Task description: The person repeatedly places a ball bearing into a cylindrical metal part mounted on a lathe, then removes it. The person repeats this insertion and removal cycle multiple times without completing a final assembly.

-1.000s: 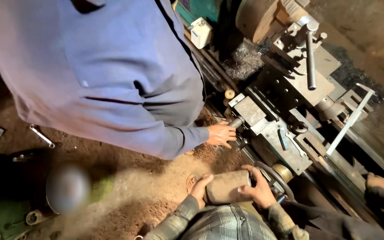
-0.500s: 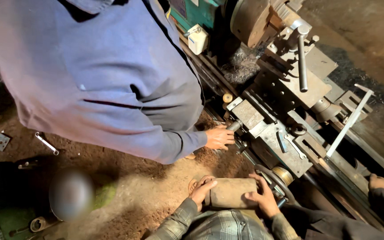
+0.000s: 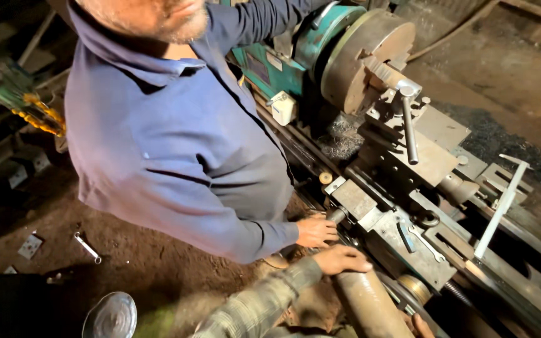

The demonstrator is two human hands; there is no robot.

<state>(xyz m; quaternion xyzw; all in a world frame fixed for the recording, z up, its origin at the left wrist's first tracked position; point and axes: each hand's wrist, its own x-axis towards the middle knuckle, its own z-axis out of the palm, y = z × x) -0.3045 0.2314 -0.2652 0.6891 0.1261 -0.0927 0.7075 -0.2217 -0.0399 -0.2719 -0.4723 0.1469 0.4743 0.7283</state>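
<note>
While my left hand (image 3: 342, 258) rests on the rusty round bar (image 3: 370, 307), I'm steadying it, I judge.
Fingers lie flat on the bar's top end, not wrapped. My right hand (image 3: 422, 325) is cut off, grip unclear. The co-worker's hand (image 3: 315, 230) is just above. A lift needs both hands clamped.

The left hand (image 3: 344, 258) rests on the upper end of the metal cylinder (image 3: 370, 307), which runs down and to the right from it, alongside the lathe (image 3: 408, 188). The right hand (image 3: 422, 325) touches the cylinder's far side, at the bottom edge of view. Just above the left hand, a co-worker's hand (image 3: 316, 230) lies against the lathe carriage (image 3: 383, 225). The chuck (image 3: 364, 59) sits well above both hands. A wrench (image 3: 87, 247) lies on the floor (image 3: 133, 263), far left of the hands.
</note>
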